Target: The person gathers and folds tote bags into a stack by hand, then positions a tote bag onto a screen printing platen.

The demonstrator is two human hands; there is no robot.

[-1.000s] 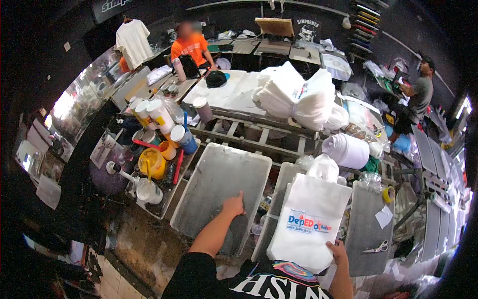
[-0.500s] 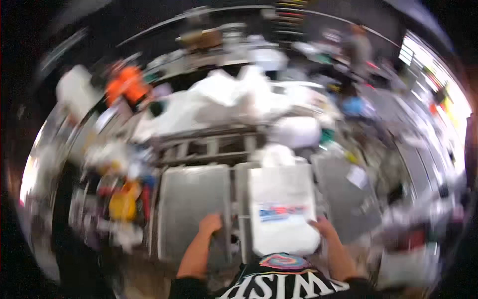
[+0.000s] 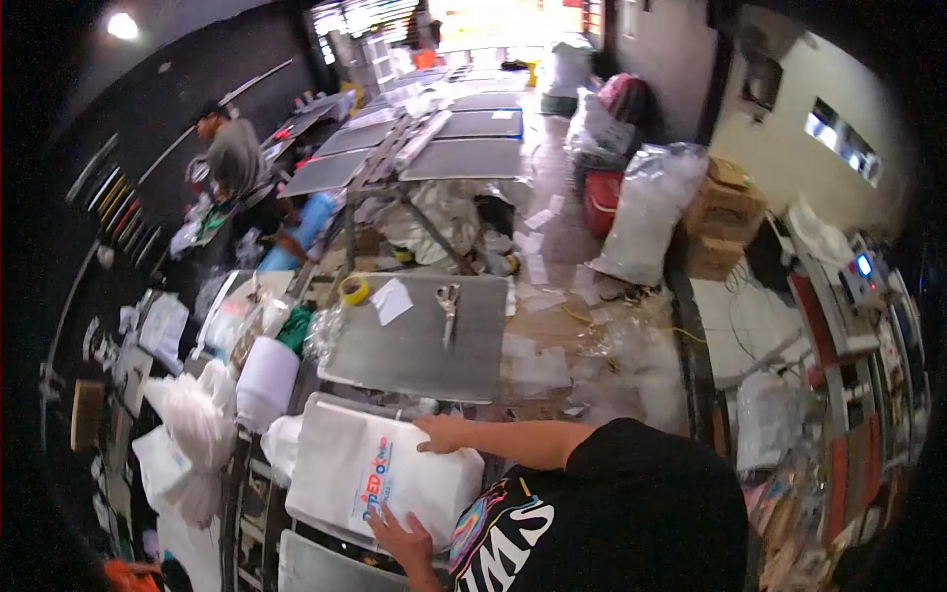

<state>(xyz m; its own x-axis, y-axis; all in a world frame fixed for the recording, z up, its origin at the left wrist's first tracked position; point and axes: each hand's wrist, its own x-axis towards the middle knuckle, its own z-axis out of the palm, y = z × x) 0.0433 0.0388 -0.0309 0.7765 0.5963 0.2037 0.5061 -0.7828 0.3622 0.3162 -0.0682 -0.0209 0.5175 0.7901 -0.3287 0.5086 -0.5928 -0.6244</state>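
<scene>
A white bag [image 3: 330,459] with red and blue printed lettering lies flat, stacked or folded, over a board in front of my body. My left hand [image 3: 402,536] rests on its near part beside the print, fingers spread. On the opposite edge lies my right hand [image 3: 441,433], its fingers stretched out on the white material. Beyond that hand is a grey board [image 3: 395,350] carrying scissors [image 3: 449,314], a white paper piece [image 3: 393,300] and a yellow tape roll [image 3: 353,289]. Another grey board [image 3: 326,570] shows below the bag.
A white rounded bundle [image 3: 266,383] and several white bags [image 3: 192,424] are at left. A co-worker [image 3: 237,163] stands farther back. Long tables with grey boards [image 3: 464,158] run toward the bright doorway. Clear plastic sacks [image 3: 656,207], cardboard boxes [image 3: 727,207] and floor scraps lie to the right.
My view has swung to the right, so the bag now appears turned sideways. My left hand has come from over the neighbouring board onto the bag; my right hand stays at its edge.
</scene>
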